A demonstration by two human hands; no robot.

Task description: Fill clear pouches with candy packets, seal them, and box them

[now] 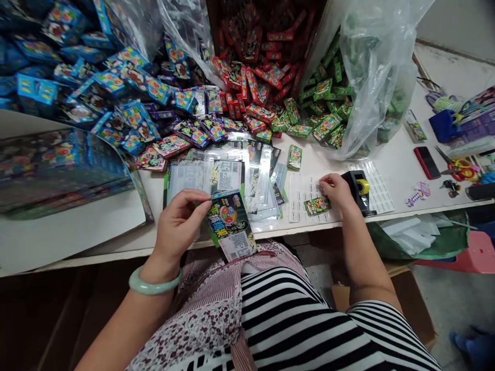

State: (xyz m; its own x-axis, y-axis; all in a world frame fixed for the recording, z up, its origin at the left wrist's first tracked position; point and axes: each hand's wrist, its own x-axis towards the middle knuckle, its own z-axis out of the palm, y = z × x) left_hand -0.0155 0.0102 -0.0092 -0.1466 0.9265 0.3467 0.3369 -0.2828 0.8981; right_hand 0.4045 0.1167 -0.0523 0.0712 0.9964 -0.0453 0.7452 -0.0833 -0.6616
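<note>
L hand (176,226) is pinching a dark printed packet (228,219) btwn thumb & fingers at its upper L corner; packet is hanging tilted, L of the sticker sheet (297,198), nr the table's (402,180) front edge. R hand (337,191) is reaching over R part of sheet, thumb & fingertips drawn close tog.; can't tell if it's gripping anything. Small green box (317,205) is lying on sheet, just beside R hand. 2nd green box (295,157) is sitting just beyond sheet. Tape dispenser (361,188) is standing just R of sheet; red phone (426,162) & scissors (458,167) lying further R. Clear pouches (228,175) are overlapping L of sheet; red boxes (262,112) are piling up well beyond it.
</note>
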